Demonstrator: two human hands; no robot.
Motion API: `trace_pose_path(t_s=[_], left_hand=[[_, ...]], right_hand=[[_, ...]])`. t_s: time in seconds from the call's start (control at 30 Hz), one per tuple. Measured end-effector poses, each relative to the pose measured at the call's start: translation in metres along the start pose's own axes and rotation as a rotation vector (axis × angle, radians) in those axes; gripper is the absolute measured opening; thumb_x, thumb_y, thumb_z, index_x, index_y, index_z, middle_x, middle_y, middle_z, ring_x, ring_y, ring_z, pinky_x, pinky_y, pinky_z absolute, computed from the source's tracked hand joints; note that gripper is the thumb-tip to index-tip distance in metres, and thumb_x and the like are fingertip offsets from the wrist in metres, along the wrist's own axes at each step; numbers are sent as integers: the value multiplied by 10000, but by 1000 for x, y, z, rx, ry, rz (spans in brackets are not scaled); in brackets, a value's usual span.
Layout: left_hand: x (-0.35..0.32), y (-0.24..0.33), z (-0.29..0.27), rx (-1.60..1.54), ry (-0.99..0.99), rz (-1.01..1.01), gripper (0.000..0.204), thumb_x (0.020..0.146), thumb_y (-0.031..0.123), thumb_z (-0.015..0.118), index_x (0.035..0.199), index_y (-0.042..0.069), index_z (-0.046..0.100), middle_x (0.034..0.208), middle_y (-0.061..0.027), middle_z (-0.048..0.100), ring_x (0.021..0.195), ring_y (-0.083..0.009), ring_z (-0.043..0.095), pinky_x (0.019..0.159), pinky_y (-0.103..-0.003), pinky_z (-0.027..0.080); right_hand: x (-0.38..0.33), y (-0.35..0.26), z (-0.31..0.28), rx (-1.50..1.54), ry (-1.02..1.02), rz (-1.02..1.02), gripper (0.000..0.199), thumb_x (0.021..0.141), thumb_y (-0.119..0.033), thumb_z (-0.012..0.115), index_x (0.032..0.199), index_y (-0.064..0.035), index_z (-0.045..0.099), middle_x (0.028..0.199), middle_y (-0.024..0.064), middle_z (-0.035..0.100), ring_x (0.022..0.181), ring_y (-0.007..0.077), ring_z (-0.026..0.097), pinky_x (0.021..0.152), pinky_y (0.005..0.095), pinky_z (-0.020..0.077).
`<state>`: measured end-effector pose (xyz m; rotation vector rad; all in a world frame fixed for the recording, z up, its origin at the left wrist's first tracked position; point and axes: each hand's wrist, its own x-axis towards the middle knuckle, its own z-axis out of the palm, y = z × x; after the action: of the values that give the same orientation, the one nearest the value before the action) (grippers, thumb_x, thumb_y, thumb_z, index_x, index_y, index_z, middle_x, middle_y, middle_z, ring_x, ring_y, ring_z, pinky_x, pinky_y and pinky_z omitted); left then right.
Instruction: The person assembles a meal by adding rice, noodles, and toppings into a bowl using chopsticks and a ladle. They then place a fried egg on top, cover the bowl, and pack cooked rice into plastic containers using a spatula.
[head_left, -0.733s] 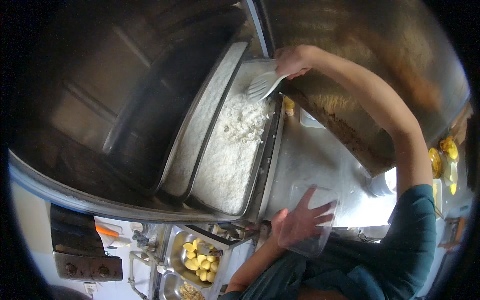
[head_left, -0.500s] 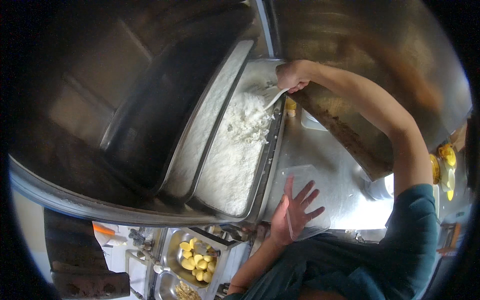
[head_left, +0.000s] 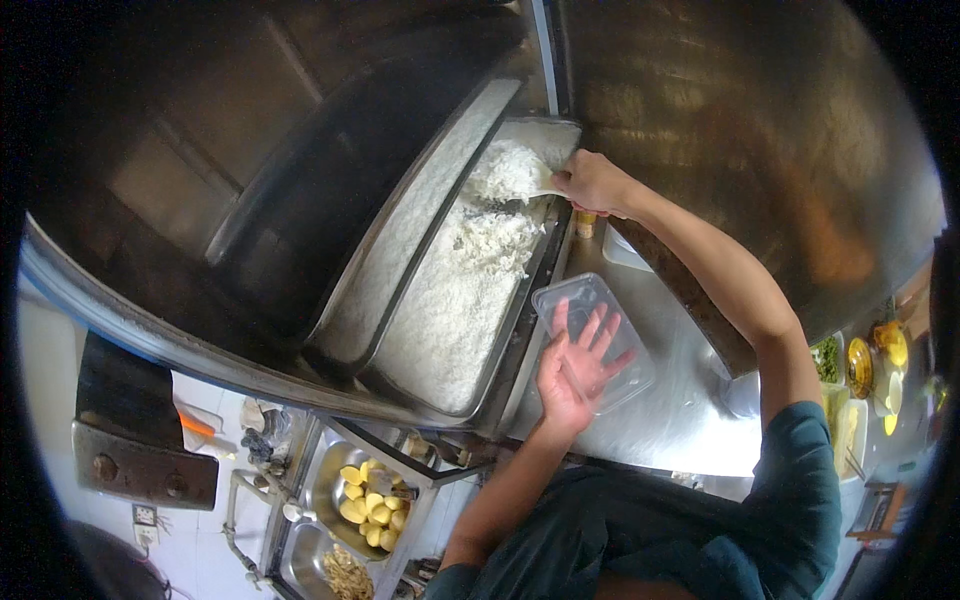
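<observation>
My right hand [head_left: 597,186] is closed round the handle of a white rice paddle [head_left: 549,184]. A heap of white rice lies on its blade at the far end of a deep metal tray [head_left: 468,412]. The cooked rice [head_left: 440,325] in this tray is smooth in the near part and broken into loose clumps further back. Palm up, my left hand [head_left: 570,392] supports a clear plastic container [head_left: 632,372] to the right of the tray. Its spread fingers show through the see-through plastic. I see no food in the container.
A second rice-filled tray [head_left: 405,225] runs alongside on the left, inside a large metal cabinet. A steel worktop [head_left: 640,435] lies to the right, with a small yellow-capped jar [head_left: 585,224]. Peeled potatoes [head_left: 375,510] sit in a steel sink at the lower left.
The paddle has moved from digging in the rice to carrying a heap of it. My left hand has brought the container up and tilted it into clearer sight. The whole view has shifted slightly.
</observation>
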<state>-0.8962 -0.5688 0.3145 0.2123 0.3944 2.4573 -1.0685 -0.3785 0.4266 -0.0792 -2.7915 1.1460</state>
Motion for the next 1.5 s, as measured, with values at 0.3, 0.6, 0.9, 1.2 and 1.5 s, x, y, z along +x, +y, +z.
trace_pose_path(t_s=[0.3,0.6,0.9,1.2,1.5], left_hand=[[52,-10,31,21,236,257,1096,828,830,498,1589,145,108,1637,-163,152,1481,-324,254,1127,-675,275],[87,-15,40,18,225,394,1116,868,823,428,1608,102,5,1667,-151,78,1518,-310,187,1162,-622,253],[95,-24,34,50,231,284,898,960,775,257,1594,142,203,1622,-77,257,1463,-284,277,1199,-441,214],[76,-14,16,59,205,-9,784,961,742,346,1522,196,386,1504,-43,449,1372,-278,425,1122,-498,355],[55,-4,-3,-103,100,-113,906,864,823,440,1411,105,522,1320,-81,621,1181,-289,604,985,-478,505]], right_hand=[[-28,25,-18,295,-139,84,420,996,-336,599,746,2,609,562,42,525,429,115,435,400,297,315],[-85,27,-62,266,-106,21,469,1021,-395,567,754,-16,634,546,41,520,452,105,473,413,306,357],[-223,-17,-28,-1143,198,-258,491,830,-116,615,1299,20,557,1001,115,614,906,272,649,698,385,566],[-245,-2,-66,-1012,305,-485,596,834,-98,637,1421,-73,535,1031,94,597,862,244,587,707,386,522],[-263,46,-62,-1015,104,-541,609,847,-132,549,1455,-164,536,1155,49,574,980,230,544,840,374,466]])
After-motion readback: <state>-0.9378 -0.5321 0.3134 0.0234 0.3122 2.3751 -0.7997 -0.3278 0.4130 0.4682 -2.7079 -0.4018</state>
